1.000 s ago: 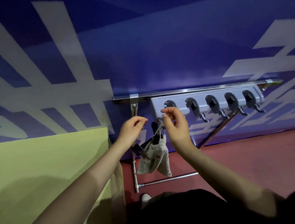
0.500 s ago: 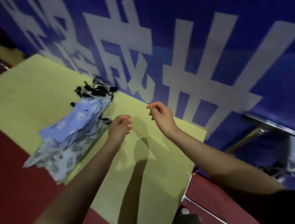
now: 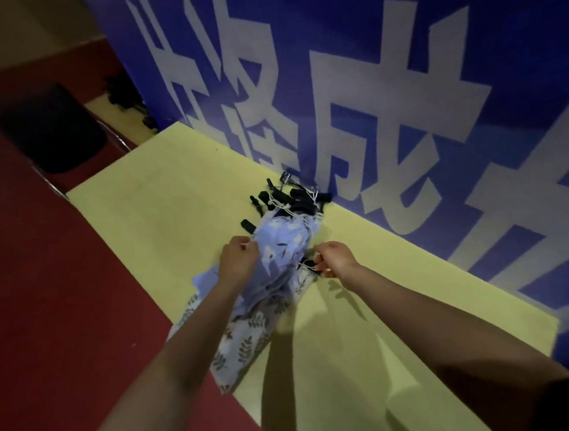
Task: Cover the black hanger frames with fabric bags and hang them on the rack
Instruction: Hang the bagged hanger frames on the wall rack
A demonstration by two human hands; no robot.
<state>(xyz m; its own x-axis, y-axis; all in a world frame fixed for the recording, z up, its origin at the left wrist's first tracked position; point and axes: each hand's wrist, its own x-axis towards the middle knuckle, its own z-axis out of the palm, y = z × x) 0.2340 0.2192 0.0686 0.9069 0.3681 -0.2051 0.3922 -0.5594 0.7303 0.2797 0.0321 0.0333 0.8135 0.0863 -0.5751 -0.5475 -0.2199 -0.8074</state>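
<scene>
Bags (image 3: pixel 274 271) blue floral, heaped by black frames (image 3: pixel 288 199) at far wall; left hand (image 3: pixel 237 262) pinches bag, right hand (image 3: pixel 331 257) pinches string; table (image 3: pixel 358 363) bare right.

We see a yellow-green desk (image 3: pixel 172 204) running along a blue wall banner (image 3: pixel 467 44) printed with large white characters. To the desk's left lies a dark red floor (image 3: pixel 43 305). Farther back stands a chair with a black seat (image 3: pixel 52 129) and thin metal legs. Behind it, a second pale surface (image 3: pixel 119 116) carries a dark, blurred clutter we cannot make out.
</scene>
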